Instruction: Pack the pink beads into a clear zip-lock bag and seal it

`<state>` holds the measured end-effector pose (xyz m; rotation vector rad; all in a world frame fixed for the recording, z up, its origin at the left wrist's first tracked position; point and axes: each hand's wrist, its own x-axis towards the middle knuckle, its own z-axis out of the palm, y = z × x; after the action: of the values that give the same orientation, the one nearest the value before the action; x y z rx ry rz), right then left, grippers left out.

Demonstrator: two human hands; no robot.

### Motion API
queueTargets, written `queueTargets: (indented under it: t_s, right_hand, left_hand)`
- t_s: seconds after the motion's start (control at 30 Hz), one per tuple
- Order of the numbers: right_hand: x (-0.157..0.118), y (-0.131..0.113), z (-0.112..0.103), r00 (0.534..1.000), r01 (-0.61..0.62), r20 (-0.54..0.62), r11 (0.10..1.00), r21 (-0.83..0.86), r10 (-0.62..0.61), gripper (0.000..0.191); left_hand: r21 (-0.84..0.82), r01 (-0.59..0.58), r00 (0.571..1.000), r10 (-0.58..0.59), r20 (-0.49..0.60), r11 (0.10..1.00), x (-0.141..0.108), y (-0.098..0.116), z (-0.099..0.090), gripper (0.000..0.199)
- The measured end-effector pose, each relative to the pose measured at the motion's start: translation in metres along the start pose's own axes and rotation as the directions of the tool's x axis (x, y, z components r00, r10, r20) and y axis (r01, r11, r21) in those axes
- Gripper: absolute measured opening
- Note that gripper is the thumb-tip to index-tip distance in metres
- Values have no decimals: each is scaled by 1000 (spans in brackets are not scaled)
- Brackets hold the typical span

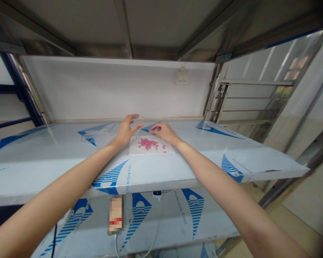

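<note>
My left hand (pixel 126 129) is closed around the edge of a clear round container (pixel 140 119), held just above the shelf toward the wall. A pile of small pink beads (pixel 148 143) lies on a white sheet (pixel 134 150) below and between my hands, with a few beads apart on its right side. Over the sheet's far right edge is my right hand (pixel 164 132), its thumb and fingertips pinched together. Whatever sits between those fingertips is too small to make out.
A clear plastic bag (pixel 99 134) lies left of my left hand on the film-covered metal shelf (pixel 161 168). A lower shelf (pixel 172 222) carries a blurred-out device (pixel 115 215) and a small charger (pixel 157 194) with white cables. Another shelf (pixel 156 28) hangs overhead; a wall stands behind.
</note>
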<state>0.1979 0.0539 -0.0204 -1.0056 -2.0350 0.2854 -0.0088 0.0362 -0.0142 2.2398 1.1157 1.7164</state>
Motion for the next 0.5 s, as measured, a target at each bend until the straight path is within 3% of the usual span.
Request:
queueTargets:
  t_s: [0.2, 0.5]
  right_hand:
    - [7, -12, -15, 969, 29, -240, 936, 351, 60, 25]
    - [-3, -36, -5, 979, 124, -186, 965, 231, -81, 17]
  left_hand:
    - [92, -95, 992, 87, 91, 991, -5, 5, 3, 48]
    - [189, -227, 964, 193, 184, 955, -10, 11, 12, 49]
